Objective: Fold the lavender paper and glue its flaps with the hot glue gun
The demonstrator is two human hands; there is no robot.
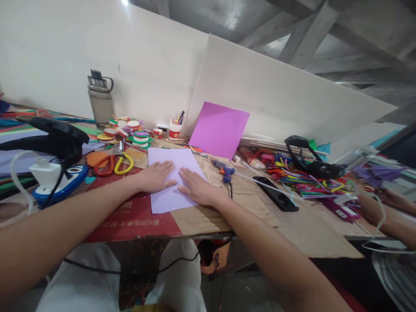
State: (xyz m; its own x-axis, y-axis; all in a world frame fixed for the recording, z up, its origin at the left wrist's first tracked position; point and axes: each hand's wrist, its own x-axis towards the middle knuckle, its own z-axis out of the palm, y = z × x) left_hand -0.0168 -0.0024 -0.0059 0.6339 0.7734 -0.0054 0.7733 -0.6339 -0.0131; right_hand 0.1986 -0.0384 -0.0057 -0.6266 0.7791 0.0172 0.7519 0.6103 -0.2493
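Note:
A sheet of light purple paper (pixel 169 201) lies flat on the cardboard at the table's front. My left hand (pixel 157 175) rests on its left half, palm down with fingers stretched out. On the right half lies my right hand (pixel 196 186), also flat, its fingers pointing up and left. Neither hand grips anything. Left of the paper are orange-handled scissors (pixel 104 164) and a yellow-handled tool (pixel 124 162). A blue glue gun (pixel 226 172) lies to the right of my right hand.
A magenta sheet (pixel 219 129) leans on the white wall board. A water bottle (pixel 100 102), tape rolls (pixel 140 138) and a pen cup (pixel 174 130) stand behind. To the right lie a black phone (pixel 276 193) and colourful craft stems (pixel 292 175). Another person's arm (pixel 386 212) reaches in at far right.

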